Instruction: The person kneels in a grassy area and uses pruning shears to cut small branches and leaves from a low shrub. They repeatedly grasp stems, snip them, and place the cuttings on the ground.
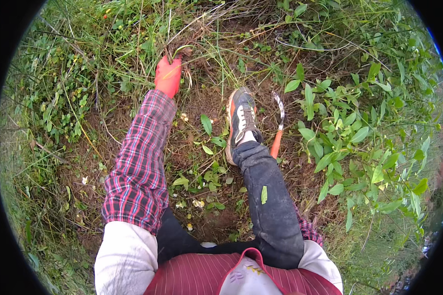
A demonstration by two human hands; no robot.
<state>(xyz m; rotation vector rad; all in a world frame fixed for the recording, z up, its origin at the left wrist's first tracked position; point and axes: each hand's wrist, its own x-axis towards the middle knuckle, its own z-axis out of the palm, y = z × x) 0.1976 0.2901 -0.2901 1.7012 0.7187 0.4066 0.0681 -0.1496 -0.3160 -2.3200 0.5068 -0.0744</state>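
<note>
My left hand [168, 75], in a red glove, reaches out to the upper left of the foot. Its fingers are closed around some grass stems [172, 55] at the edge of the dense growth, beside brown roots or dry matter. My right hand is out of view; only a plaid sleeve [310, 230] shows behind the bent leg. A sickle [280, 110] with a curved, dirt-marked blade and an orange handle [276, 144] lies on the ground, just right of the shoe, with no hand on it.
My laced sneaker [243, 114] stands on soil with cut plant litter. Leafy shrubs [339, 136] grow at the right, and thick grass and creepers [59, 96] at the left. Dry stems [229, 14] tangle at the top. Small pale flowers or fungi [198, 203] dot the ground between my legs.
</note>
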